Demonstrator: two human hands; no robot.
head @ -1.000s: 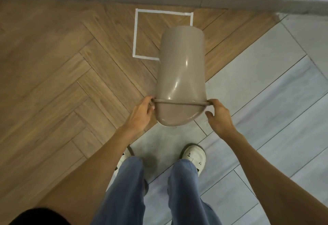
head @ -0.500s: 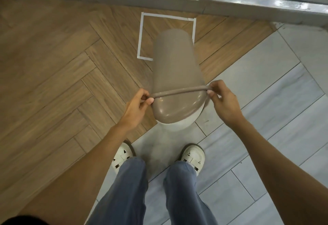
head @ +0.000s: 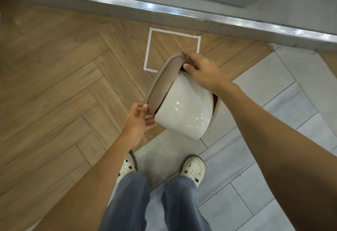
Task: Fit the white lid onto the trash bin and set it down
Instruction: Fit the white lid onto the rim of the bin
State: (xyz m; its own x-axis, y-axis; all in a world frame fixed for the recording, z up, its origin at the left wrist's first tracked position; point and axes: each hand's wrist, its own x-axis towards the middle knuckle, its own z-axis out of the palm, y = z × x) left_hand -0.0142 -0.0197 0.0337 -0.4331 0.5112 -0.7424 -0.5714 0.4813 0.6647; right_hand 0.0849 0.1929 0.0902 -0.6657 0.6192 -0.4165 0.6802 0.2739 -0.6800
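I hold the trash bin in the air above the floor, tilted on its side. Its taupe rim (head: pixel 160 79) runs diagonally from far right to near left. The glossy white lid (head: pixel 184 110) sticks out from that rim toward me and to the right; the taupe body is almost wholly hidden behind it. My left hand (head: pixel 139 120) pinches the near left end of the rim, fingers reaching under the white lid. At the far end of the rim is my right hand (head: pixel 202 69), gripping with the thumb tucked between rim and lid.
A square of white tape (head: pixel 148 48) marks the wooden herringbone floor just beyond the bin. A metal threshold strip (head: pixel 182 14) crosses the back. Grey tiles (head: pixel 273 139) lie to the right. My two shoes (head: pixel 193 167) stand below the bin.
The bin has swung round from bottom-pointing-away to lying tilted, so the white lid now faces me. My right hand moved up to the far end of the rim; the left stayed low.
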